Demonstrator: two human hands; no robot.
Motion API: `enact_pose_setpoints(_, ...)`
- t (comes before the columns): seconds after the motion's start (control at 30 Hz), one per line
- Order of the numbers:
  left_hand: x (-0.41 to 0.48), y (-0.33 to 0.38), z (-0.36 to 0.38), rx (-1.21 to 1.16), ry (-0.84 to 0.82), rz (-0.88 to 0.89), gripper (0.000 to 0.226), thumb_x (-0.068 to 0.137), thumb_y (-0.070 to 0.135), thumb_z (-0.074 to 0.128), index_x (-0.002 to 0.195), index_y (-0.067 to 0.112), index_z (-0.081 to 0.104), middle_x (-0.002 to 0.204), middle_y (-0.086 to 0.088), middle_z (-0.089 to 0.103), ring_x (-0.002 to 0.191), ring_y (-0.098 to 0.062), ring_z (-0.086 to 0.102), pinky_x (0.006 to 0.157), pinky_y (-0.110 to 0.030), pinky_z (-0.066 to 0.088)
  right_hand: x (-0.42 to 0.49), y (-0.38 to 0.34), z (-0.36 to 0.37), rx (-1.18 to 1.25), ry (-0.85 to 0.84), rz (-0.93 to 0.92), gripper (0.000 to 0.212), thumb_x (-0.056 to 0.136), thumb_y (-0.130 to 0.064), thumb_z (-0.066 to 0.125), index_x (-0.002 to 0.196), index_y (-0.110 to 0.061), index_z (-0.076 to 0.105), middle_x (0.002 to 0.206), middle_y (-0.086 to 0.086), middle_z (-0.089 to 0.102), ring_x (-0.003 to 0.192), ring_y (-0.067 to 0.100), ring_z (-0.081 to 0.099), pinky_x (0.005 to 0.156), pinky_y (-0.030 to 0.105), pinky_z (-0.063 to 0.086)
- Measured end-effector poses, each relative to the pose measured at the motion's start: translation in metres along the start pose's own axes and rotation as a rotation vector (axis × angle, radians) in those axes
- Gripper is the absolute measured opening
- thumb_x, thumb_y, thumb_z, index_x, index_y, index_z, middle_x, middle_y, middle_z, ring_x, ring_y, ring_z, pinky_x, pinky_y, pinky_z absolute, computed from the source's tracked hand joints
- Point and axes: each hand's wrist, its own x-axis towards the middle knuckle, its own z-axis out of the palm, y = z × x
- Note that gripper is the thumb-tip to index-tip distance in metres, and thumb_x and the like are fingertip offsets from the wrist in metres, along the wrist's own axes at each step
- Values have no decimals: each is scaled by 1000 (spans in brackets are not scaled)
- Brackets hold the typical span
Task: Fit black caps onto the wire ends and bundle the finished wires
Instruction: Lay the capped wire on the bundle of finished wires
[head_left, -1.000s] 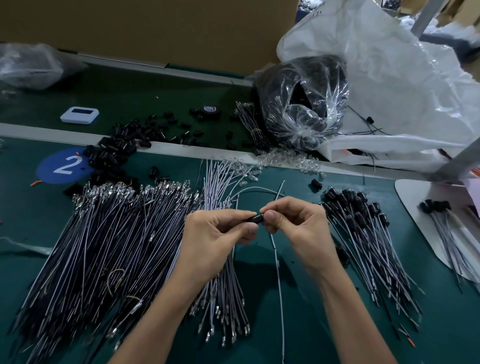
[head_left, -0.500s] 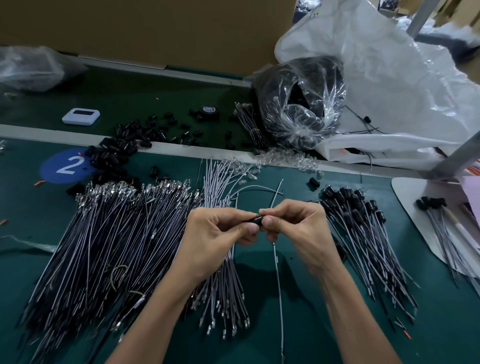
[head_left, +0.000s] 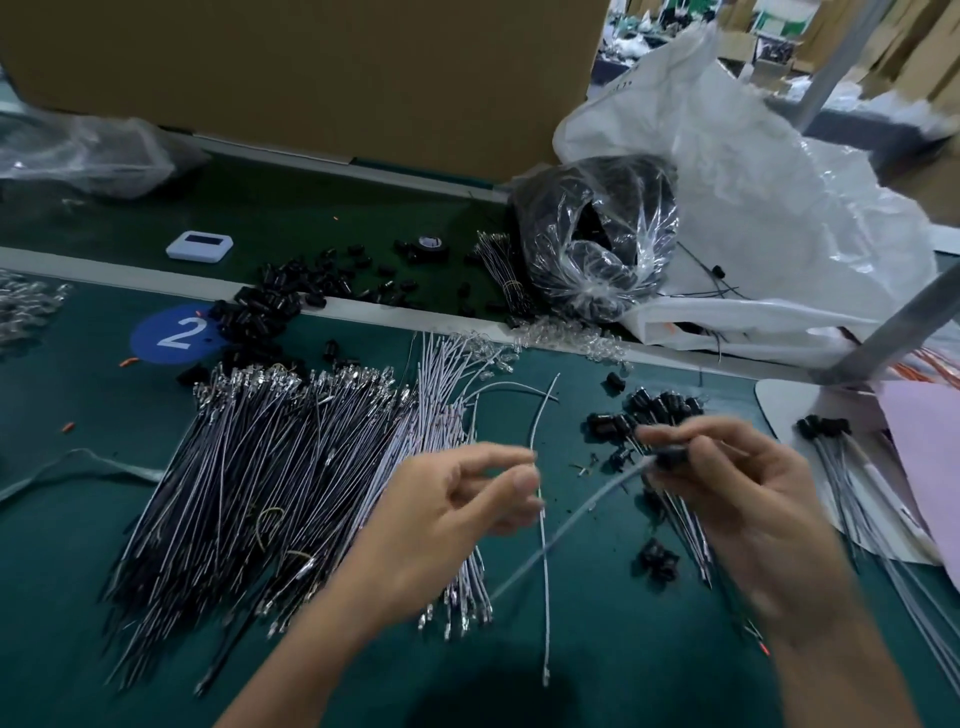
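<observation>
1. Green counter (head_left: 78, 571) runs in front of a brown cardboard wall (head_left: 311, 78). A white plastic bag (head_left: 779, 208) and a clear bag (head_left: 597, 234) of black parts lie at the back right.
2. At the back left, loose caps (head_left: 270, 306) lie scattered beside a blue round sticker (head_left: 166, 335) marked "2". A small white device (head_left: 200, 245) sits behind them.
3. On the left half of the counter, uncapped wires (head_left: 260, 493) form a wide heap, metal ends pointing away from the person.
4. The left hand (head_left: 447, 525) pinches a single pale wire (head_left: 543, 571) between thumb and forefinger. Its lower end hangs towards the near edge, and its upper end curves up and away.
5. The right hand (head_left: 753, 509), blurred, curls its fingers round a black cap (head_left: 672, 457). A second wire (head_left: 582, 519) runs from the cap down to the left and crosses the single pale wire.
6. Lying fanned under and just behind the right hand are finished wires (head_left: 657, 410) with caps on. A smaller capped group (head_left: 826, 426) rests at the far right.
</observation>
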Motion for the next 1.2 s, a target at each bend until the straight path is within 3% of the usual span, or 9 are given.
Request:
enact_pose_setpoints(0.13, -44, -19, -19, 351, 449, 11, 36, 70, 54, 63, 96, 31, 73, 77, 18, 73, 68, 5, 67, 69, -15, 54, -10, -35, -65, -36, 209, -33, 10, 83, -22, 63, 84, -21, 73, 88, 0, 76, 71, 9, 71, 66, 18, 57)
enact_pose_setpoints(0.23, -53, -32, -38, 729, 670, -58, 38, 80, 43, 68, 113, 25, 69, 77, 25, 59, 57, -2, 48, 75, -31, 50, -2, -63, -106, -245, 381, -25, 21, 97, -33, 53, 103, -20, 69, 92, -7, 71, 79, 3, 68, 70, 17, 57)
enact_pose_setpoints(0.37, -47, -42, -46, 1010, 695, -69, 35, 79, 27, 78, 110, 14, 71, 80, 9, 64, 89, -20, 53, 90, -40, 32, 28, -56, -97, -511, 452, 16, 42, 75, -63, 62, 102, -32, 69, 88, -12, 68, 79, 5, 63, 65, 16, 56)
enact_pose_setpoints(0.47, -37, -45, -44, 1118, 648, -94, 33, 79, 32, 78, 107, 17, 73, 98, -1, 71, 102, -26, 55, 92, -39, 28, 43, -21, -75, -962, 348, 112, 34, 87, -47, 58, 109, -22, 67, 96, 3, 72, 78, 19, 60, 69, 35, 55)
enact_pose_setpoints(0.57, -28, -48, -43, 1124, 627, -131, 33, 83, 38, 73, 111, 20, 71, 106, 0, 68, 110, -24, 52, 100, -40, 26, 38, 6, -39, -1304, 332, 95, 29, 96, -30, 58, 116, -11, 66, 101, 12, 71, 73, 18, 57, 73, 30, 45)
enact_pose_setpoints(0.67, -26, -53, -44, 1095, 644, -113, 31, 83, 33, 74, 111, 18, 71, 105, 0, 68, 108, -24, 54, 98, -42, 32, 22, 31, 26, -1156, 111, 33, 14, 91, -21, 66, 93, -11, 75, 83, 0, 73, 67, 13, 62, 68, 23, 48)
enact_pose_setpoints(0.8, -28, -57, -49, 994, 694, -103, 32, 82, 25, 76, 112, 18, 70, 100, 1, 70, 106, -24, 54, 98, -39, 30, 18, 69, 105, -1043, -116, 286, 35, 91, -43, 63, 80, -11, 70, 72, 2, 70, 70, 20, 67, 69, 32, 56)
enact_pose_setpoints(0.97, -27, -50, -57, 902, 706, -113, 36, 80, 24, 78, 114, 20, 68, 85, 10, 66, 100, -19, 55, 94, -32, 26, 22, 84, 127, -942, -5, 383, 28, 91, -32, 66, 77, -8, 66, 70, 7, 69, 61, 20, 59, 67, 32, 54)
enact_pose_setpoints(1.2, -28, -45, -68, 1074, 781, -98, 30, 76, 30, 81, 101, 16, 74, 97, -6, 71, 99, -31, 57, 88, -41, 29, 11, 69, 110, -894, 117, 380, 22, 91, -15, 58, 70, -14, 66, 60, -1, 68, 49, 9, 59, 55, 29, 53)
